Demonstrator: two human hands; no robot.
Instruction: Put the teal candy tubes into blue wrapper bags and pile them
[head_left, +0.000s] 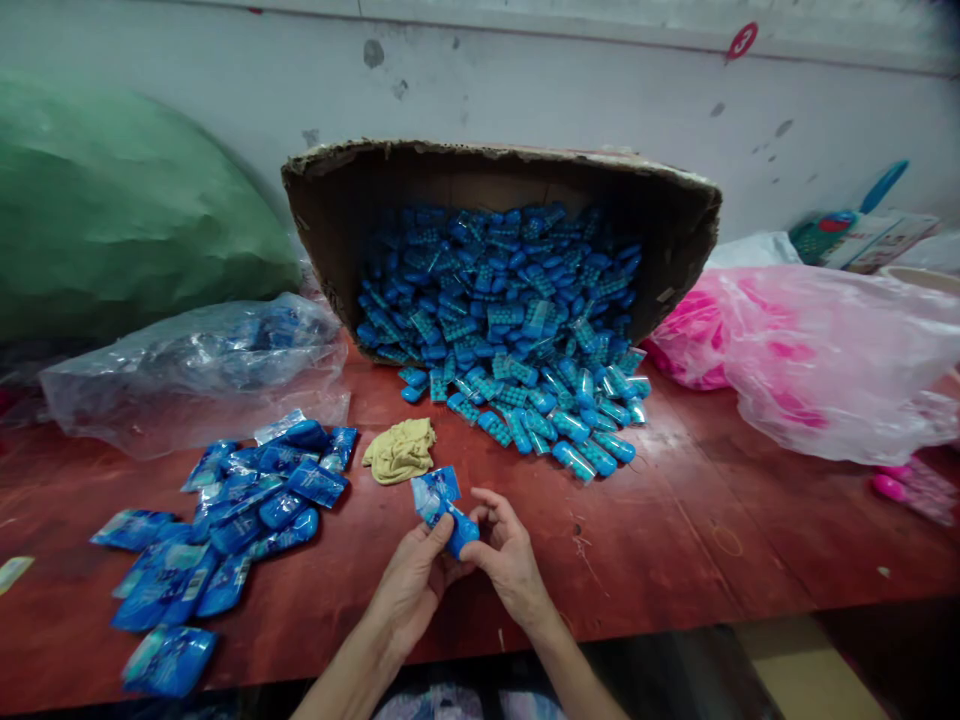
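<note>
Close to the table's front edge, my left hand pinches a small blue plastic packet, thumb on top. The packet's flat printed end points away from me, and a rounded blue item bulges at its near end. My right hand grips that near end between thumb and curled fingers. Just beyond the packet lies a crumpled yellow cloth. To the left is a loose pile of similar printed blue packets. Many blue pieces with teal dotted parts spill toward me from a cardboard box lying on its side.
On the left, a clear plastic bag with blue contents rests before a large green sack. A translucent bag with pink contents occupies the right side. All of this stands on a red tabletop against a pale wall.
</note>
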